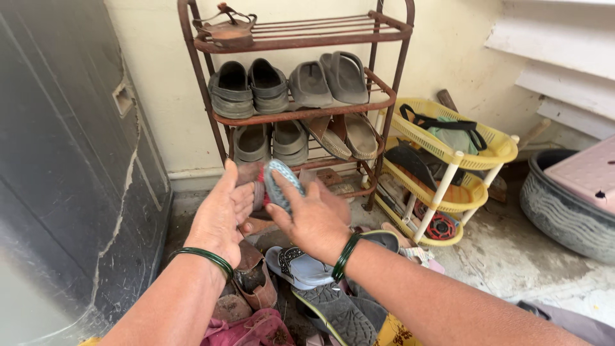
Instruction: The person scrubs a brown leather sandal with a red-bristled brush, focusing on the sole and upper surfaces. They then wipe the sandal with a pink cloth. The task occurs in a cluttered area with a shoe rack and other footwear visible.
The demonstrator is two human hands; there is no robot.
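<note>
Your right hand (314, 218) grips a small sandal (282, 184) with a pale blue-grey sole, holding it up on edge in front of the lower tiers of the rusty metal shoe rack (301, 115). Your fingers wrap its lower end, thumb on the near side. Your left hand (221, 214) sits just beside it, flat and open, fingers together and pointing up; its fingertips seem to touch a second, reddish piece behind the sandal, though your hands hide most of it, so you cannot be sure whether that hand holds anything. Both wrists wear dark green bangles (205, 257).

On the rack, a brown strappy sandal (225, 29) sits on the top tier, two dark grey clogs (248, 86) and a pair of lighter grey slides (328, 78) on the next, and more grey slip-ons (270, 142) below. Beneath your hands, loose footwear lies heaped on the floor: a blue-grey slipper (301, 266), a brown shoe (256, 282) and a black sole (336, 314). To the right stands a yellow plastic basket stand (448, 192), and beyond it a grey ribbed tub (557, 211).
</note>
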